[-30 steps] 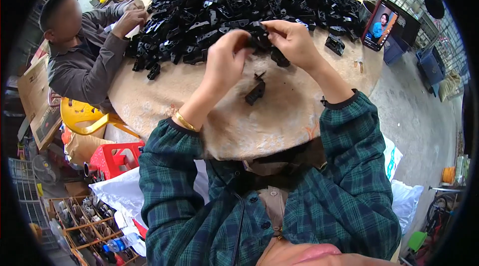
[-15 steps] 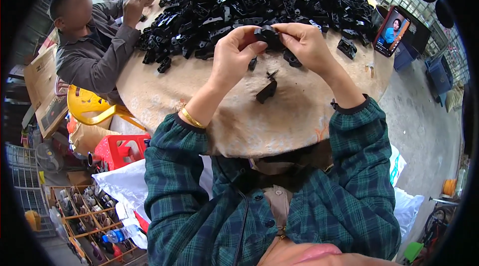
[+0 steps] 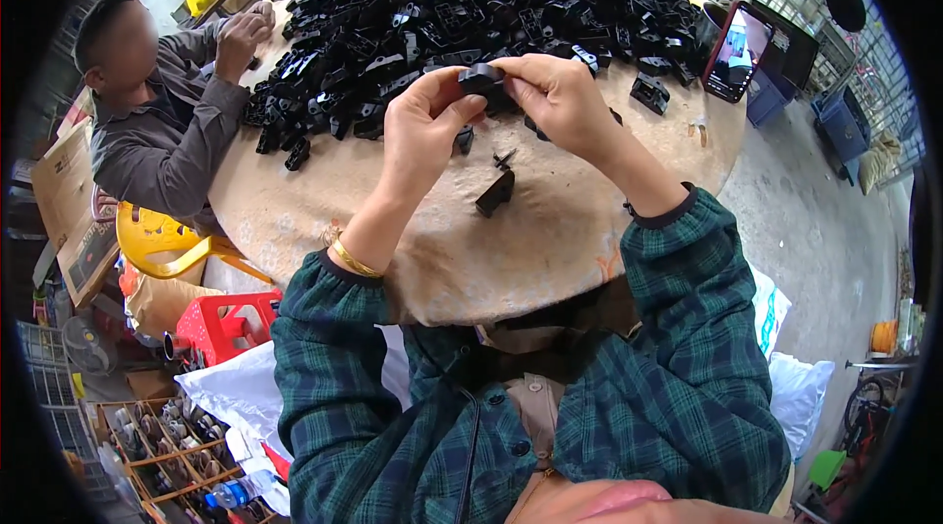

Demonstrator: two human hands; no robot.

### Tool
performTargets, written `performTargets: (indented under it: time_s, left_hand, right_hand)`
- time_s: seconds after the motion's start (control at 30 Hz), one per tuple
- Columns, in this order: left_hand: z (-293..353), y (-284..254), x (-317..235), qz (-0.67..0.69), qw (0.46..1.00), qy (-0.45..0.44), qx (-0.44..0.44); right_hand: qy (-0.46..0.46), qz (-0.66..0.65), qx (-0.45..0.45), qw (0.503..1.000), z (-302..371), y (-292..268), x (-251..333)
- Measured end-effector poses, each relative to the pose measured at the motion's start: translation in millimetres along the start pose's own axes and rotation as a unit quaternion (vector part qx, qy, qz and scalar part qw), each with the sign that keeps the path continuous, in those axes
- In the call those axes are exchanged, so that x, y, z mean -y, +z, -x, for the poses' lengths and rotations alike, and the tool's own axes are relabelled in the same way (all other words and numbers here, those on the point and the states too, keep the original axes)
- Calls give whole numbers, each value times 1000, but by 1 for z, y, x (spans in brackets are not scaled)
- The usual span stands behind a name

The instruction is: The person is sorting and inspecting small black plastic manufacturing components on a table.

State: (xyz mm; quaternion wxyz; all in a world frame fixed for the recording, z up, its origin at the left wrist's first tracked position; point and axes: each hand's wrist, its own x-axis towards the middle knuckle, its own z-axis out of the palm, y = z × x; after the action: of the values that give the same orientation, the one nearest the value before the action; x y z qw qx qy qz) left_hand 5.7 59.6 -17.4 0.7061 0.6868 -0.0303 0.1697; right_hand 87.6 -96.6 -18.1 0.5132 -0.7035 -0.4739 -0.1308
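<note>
Both of my hands hold one small black plastic part [image 3: 480, 80] in front of the large pile of black plastic parts [image 3: 471, 3]. My left hand [image 3: 422, 126] is closed, gripping its left side between thumb and fingers. On the opposite side my right hand [image 3: 562, 104] pinches it with thumb and fingertips. Below the hands, a separate black part [image 3: 496, 194] rests on the tan tablecloth [image 3: 432, 259], with a thin small black piece [image 3: 504, 159] just beyond it. Another black piece [image 3: 464, 139] lies close under my left thumb.
Across the table to the left, a person [image 3: 162, 102] in a grey jacket sits with both hands raised. A phone [image 3: 738, 53] stands propped at the right edge. A yellow chair [image 3: 162, 239] and a red plastic stool [image 3: 228, 323] are on the left; blue crates [image 3: 843, 131] are on the right.
The view has shifted, so the table and pile appear slightly farther left. Both hands still hold the black part, which now appears turned a little. The picture on the phone has changed.
</note>
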Motion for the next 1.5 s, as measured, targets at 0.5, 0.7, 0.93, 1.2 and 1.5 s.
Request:
performTargets:
  time_s: [0.5, 0.7, 0.93, 1.2, 1.5]
  left_hand:
    - [2, 2, -4, 166, 985, -46, 11]
    - [6, -9, -14, 92, 995, -11, 31]
    - [4, -25, -35, -332, 942, 47, 27]
    - [5, -41, -34, -397, 885, -58, 238]
    - [7, -24, 3, -580, 780, 171, 164]
  right_hand:
    - [35, -72, -39, 996, -1, 8, 10]
    - [132, -282, 123, 942, 1, 9, 4]
    - [123, -237, 13, 964, -8, -5, -10]
    - [-30, 127, 93, 987, 0, 11, 0]
    - [-27, 365, 41, 930, 5, -9, -13]
